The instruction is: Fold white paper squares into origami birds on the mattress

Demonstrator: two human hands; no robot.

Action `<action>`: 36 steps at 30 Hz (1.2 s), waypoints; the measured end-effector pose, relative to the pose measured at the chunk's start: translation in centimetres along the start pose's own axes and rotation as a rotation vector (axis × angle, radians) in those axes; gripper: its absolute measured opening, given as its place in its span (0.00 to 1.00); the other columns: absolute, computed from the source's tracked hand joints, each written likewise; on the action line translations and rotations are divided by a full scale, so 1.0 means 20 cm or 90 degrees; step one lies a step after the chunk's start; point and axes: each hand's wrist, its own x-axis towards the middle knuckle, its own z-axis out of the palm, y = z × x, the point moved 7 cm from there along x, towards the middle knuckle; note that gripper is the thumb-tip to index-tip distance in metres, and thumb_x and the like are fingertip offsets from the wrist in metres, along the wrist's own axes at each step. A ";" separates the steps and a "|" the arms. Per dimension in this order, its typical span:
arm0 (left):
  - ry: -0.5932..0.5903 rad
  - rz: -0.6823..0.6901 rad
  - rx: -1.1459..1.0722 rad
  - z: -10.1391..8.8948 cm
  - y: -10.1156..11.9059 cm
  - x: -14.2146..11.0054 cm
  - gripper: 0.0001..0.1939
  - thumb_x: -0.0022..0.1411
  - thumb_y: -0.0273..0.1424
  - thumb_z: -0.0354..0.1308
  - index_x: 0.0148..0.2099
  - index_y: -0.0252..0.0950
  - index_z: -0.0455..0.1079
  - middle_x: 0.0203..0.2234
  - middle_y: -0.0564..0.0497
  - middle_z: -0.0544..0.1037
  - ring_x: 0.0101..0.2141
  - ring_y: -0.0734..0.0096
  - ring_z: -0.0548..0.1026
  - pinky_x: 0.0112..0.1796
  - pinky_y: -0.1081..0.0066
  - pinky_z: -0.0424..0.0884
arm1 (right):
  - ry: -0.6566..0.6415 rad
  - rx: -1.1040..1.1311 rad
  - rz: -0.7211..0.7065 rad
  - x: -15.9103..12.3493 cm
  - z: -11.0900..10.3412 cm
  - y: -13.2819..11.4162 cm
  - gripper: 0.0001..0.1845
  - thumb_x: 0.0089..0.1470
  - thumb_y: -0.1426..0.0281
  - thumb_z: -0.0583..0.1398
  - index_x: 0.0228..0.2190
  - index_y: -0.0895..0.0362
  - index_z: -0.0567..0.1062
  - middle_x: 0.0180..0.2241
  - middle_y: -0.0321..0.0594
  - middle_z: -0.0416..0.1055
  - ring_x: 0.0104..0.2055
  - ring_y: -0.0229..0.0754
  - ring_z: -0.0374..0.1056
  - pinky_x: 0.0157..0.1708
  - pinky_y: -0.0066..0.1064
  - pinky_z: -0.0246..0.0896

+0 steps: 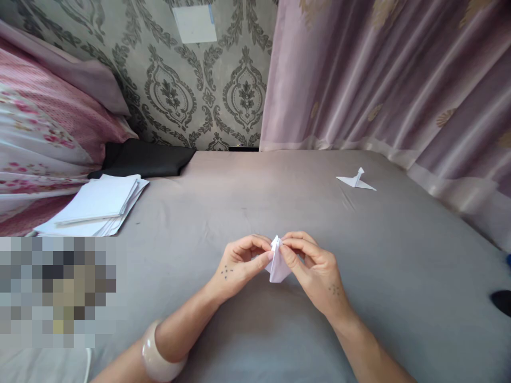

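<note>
A small piece of folded white paper (279,268) is held upright between my two hands, just above the grey cloth. My left hand (243,263) pinches its upper left side between thumb and fingers. On the other side my right hand (315,266) grips near the paper's top, thumb in front and fingers behind. The far fingertips of both hands are partly hidden behind the paper. Farther back on the right lies a folded paper bird (356,182) with spread wings and a raised neck, apart from both hands.
A grey cloth surface (223,202) spreads under everything. At the left sits a stack of white sheets (96,199), with a black flat item (147,158) behind it. Pink curtains (339,80) hang at the right. A dark object (501,303) shows at the right edge. The lower left is pixelated.
</note>
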 end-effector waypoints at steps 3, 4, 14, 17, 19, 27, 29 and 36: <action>0.006 0.065 0.051 0.00 0.03 -0.01 0.06 0.58 0.31 0.64 0.34 0.33 0.75 0.33 0.46 0.78 0.36 0.68 0.76 0.40 0.68 0.73 | 0.010 -0.006 -0.025 0.00 -0.01 0.00 0.04 0.55 0.68 0.61 0.31 0.53 0.77 0.35 0.39 0.71 0.39 0.40 0.70 0.38 0.31 0.68; 0.009 0.083 0.069 -0.01 0.04 -0.01 0.05 0.58 0.31 0.63 0.34 0.33 0.75 0.33 0.46 0.78 0.36 0.68 0.76 0.41 0.67 0.73 | 0.012 -0.011 -0.030 0.00 -0.01 0.00 0.03 0.55 0.68 0.61 0.31 0.53 0.76 0.35 0.39 0.71 0.39 0.40 0.69 0.38 0.31 0.68; 0.050 0.140 0.124 -0.01 0.06 -0.03 0.04 0.59 0.28 0.62 0.33 0.33 0.72 0.31 0.48 0.77 0.34 0.71 0.75 0.38 0.71 0.73 | 0.002 -0.005 -0.024 -0.01 0.02 0.01 0.05 0.57 0.69 0.60 0.35 0.52 0.77 0.37 0.40 0.71 0.41 0.40 0.70 0.40 0.31 0.68; 0.044 0.145 0.131 -0.01 0.06 -0.04 0.03 0.60 0.28 0.61 0.33 0.33 0.72 0.32 0.47 0.78 0.35 0.70 0.76 0.39 0.70 0.73 | -0.005 -0.006 -0.020 0.00 0.03 0.00 0.04 0.57 0.69 0.60 0.32 0.54 0.75 0.35 0.39 0.71 0.39 0.39 0.70 0.40 0.31 0.68; 0.042 0.163 0.151 0.00 0.07 -0.04 0.03 0.60 0.28 0.61 0.34 0.33 0.72 0.33 0.47 0.78 0.36 0.69 0.77 0.40 0.69 0.73 | -0.008 -0.011 -0.027 0.00 0.03 0.00 0.04 0.57 0.69 0.60 0.32 0.54 0.75 0.34 0.39 0.71 0.39 0.39 0.70 0.39 0.30 0.68; 0.084 0.269 0.259 -0.01 0.13 -0.07 0.04 0.60 0.23 0.60 0.37 0.35 0.73 0.34 0.48 0.79 0.37 0.70 0.77 0.41 0.71 0.72 | -0.049 -0.080 -0.064 -0.04 0.05 -0.04 0.09 0.55 0.68 0.62 0.40 0.52 0.73 0.43 0.41 0.70 0.46 0.43 0.68 0.46 0.33 0.65; 0.088 0.263 0.249 -0.02 0.12 -0.07 0.04 0.60 0.23 0.60 0.37 0.36 0.73 0.34 0.48 0.79 0.37 0.71 0.76 0.42 0.71 0.71 | -0.040 -0.114 -0.080 -0.04 0.06 -0.05 0.12 0.54 0.68 0.63 0.42 0.52 0.72 0.45 0.41 0.69 0.48 0.43 0.67 0.49 0.34 0.63; 0.127 0.129 0.101 -0.05 0.05 -0.04 0.04 0.60 0.29 0.62 0.34 0.34 0.73 0.33 0.48 0.79 0.35 0.70 0.76 0.38 0.71 0.72 | -0.057 0.027 0.016 -0.04 0.01 0.03 0.17 0.64 0.61 0.50 0.47 0.51 0.72 0.49 0.43 0.70 0.52 0.46 0.66 0.50 0.37 0.63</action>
